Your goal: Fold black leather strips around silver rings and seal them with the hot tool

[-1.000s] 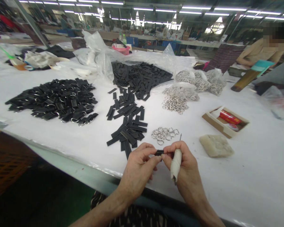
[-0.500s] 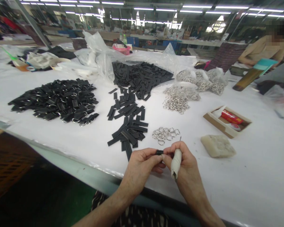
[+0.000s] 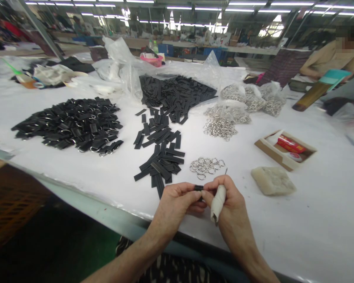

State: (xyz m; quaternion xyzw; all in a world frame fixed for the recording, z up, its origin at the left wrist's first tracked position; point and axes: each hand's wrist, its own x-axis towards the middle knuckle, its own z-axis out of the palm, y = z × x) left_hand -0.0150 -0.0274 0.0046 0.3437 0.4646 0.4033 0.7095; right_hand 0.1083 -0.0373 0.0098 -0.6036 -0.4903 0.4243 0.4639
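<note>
Between the fingertips of both hands is a small black strip (image 3: 198, 188), mostly covered by the fingers. My left hand (image 3: 177, 200) is closed on its left end. My right hand (image 3: 228, 200) pinches the other end and also holds an awl-like tool (image 3: 218, 203), with a pale wrapped handle and a thin metal tip pointing away from me. Just beyond the fingers lies a small group of metal D-shaped rings (image 3: 205, 167). Loose black strips (image 3: 162, 165) spread out to the left of the rings. Whether a ring sits in the held strip is hidden.
At left is a heap of black strips fitted with rings (image 3: 73, 124). A large black strip pile (image 3: 177, 94) and bagged rings (image 3: 224, 122) lie farther back. On the right are a waxy block (image 3: 273, 181), a cardboard box (image 3: 273, 155) and a bottle (image 3: 312, 94). Another person (image 3: 327, 59) sits beyond.
Both hands stay together at nearly the same spot. Slightly more of the black strip shows between the fingertips, and the tool's handle has tilted a little.
</note>
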